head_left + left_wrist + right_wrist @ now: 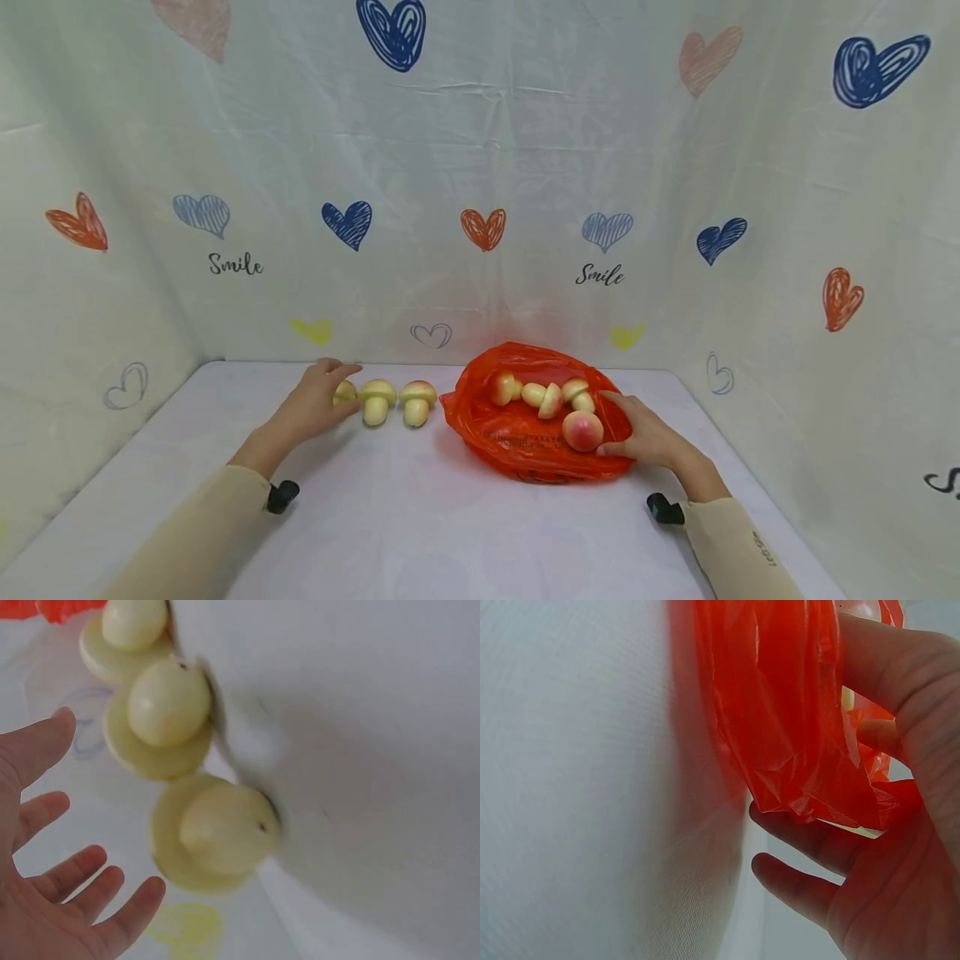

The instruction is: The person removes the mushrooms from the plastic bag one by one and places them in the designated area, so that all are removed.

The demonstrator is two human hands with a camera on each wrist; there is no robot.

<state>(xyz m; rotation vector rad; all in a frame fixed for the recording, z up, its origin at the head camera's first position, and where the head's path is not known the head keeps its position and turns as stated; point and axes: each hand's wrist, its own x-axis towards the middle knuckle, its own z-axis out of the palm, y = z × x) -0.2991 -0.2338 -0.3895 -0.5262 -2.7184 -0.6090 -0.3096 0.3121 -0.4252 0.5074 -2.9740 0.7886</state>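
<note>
Three toy mushrooms stand in a row on the table, the middle one (pixel 377 402) and right one (pixel 417 402) in plain sight. My left hand (pixel 313 402), fingers spread, is beside the leftmost mushroom (pixel 217 832) and partly hides it in the head view. Nothing lies within that hand's fingers. Right of the row a red plastic bag (pixel 525 457) lies with its mouth facing me. Inside are several more mushrooms, one showing a pinkish cap (pixel 582 431). At the bag's right edge, my right hand (pixel 643 429) grips the rim, some fingers inside and others under the plastic (pixel 780 712).
A white cloth covers the table (pixel 450 533). Behind it and at both sides hangs a pale curtain (pixel 420 283) printed with hearts. The bag and the mushroom row are near the table's back edge.
</note>
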